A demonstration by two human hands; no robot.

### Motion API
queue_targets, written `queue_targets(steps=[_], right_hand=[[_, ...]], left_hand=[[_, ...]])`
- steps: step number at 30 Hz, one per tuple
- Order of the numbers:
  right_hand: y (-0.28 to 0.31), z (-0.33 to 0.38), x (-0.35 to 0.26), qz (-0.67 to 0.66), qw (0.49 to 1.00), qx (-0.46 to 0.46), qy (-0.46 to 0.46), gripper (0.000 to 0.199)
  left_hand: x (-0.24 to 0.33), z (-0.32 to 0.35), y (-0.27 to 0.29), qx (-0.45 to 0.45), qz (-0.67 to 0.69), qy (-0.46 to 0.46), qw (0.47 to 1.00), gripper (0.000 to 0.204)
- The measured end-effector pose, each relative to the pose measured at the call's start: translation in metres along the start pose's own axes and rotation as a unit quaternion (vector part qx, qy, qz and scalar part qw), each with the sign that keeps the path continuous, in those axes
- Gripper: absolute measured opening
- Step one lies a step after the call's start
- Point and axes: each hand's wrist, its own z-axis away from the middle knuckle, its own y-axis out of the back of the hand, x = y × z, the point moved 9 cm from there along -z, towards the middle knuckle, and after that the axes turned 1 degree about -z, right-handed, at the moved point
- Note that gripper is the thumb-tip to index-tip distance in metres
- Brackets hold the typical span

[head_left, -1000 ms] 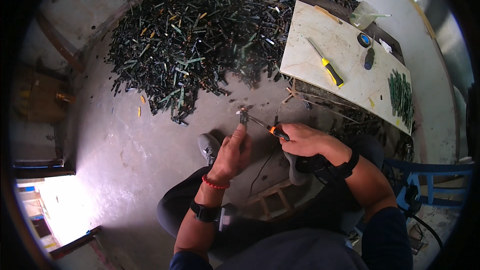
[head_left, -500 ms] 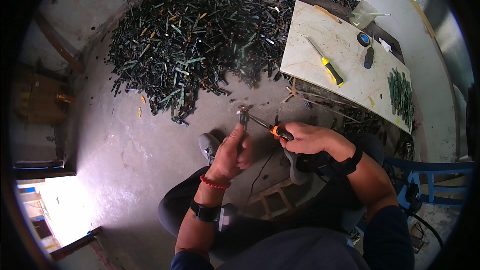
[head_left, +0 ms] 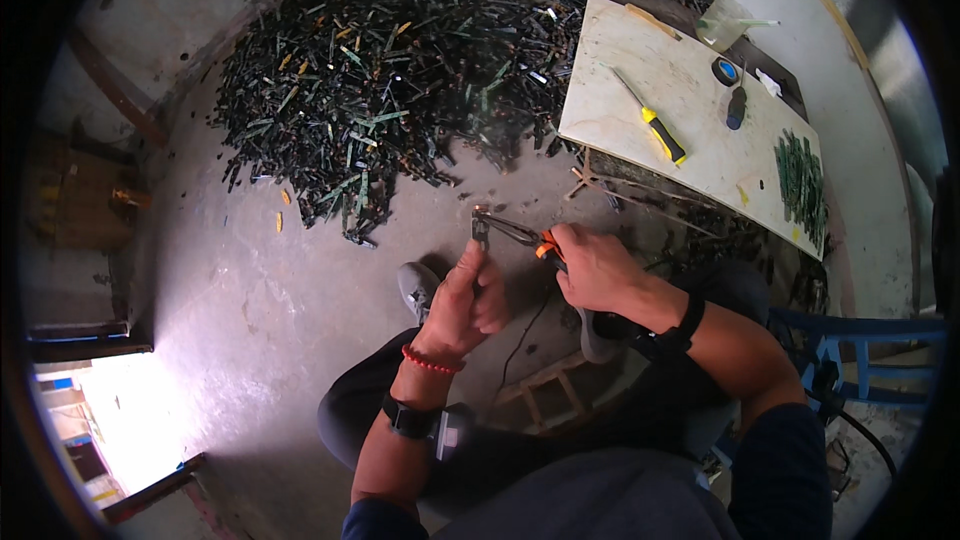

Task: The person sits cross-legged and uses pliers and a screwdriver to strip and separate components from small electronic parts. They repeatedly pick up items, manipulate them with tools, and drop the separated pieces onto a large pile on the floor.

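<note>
Orange-handled pliers (head_left: 547,244), clasped in the right hand (head_left: 605,270), meet the top of a small dark strip (head_left: 480,230) that the left hand (head_left: 464,306) pinches under its thumb above the grey floor (head_left: 260,310). Ahead lies a heap of dark pieces (head_left: 380,70), beside a pale board (head_left: 690,80) holding a yellow-and-black screwdriver (head_left: 663,136).

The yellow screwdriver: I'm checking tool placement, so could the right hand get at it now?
Probably not yet: the right hand grips orange pliers. Otherwise the way seems free, as the yellow screwdriver lies uncovered on the pale board.
</note>
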Motion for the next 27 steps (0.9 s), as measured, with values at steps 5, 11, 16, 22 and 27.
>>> queue_targets(steps=[5,11,16,22,27], right_hand=[[-0.014,-0.003,0.012,0.118,0.99,0.07,0.029,0.028],[-0.011,-0.004,0.01,0.221,0.968,0.105,0.052,0.014],[-0.043,0.011,0.019,-0.3,0.9,-0.276,-0.152,0.02],[-0.037,0.039,-0.004,-0.718,0.57,-0.363,-0.163,0.032],[-0.017,0.046,-0.011,-0.733,0.545,-0.377,-0.154,0.039]], left_hand=[[-0.011,-0.001,0.0,0.003,0.129,0.038,0.991,0.043],[-0.011,-0.009,0.012,0.024,0.142,0.054,0.988,0.043],[-0.004,0.0,0.01,0.0,0.082,0.049,0.995,0.043],[0.001,0.01,-0.012,-0.106,0.069,0.048,0.991,0.046],[0.003,0.02,-0.03,-0.177,0.083,0.049,0.979,0.048]])
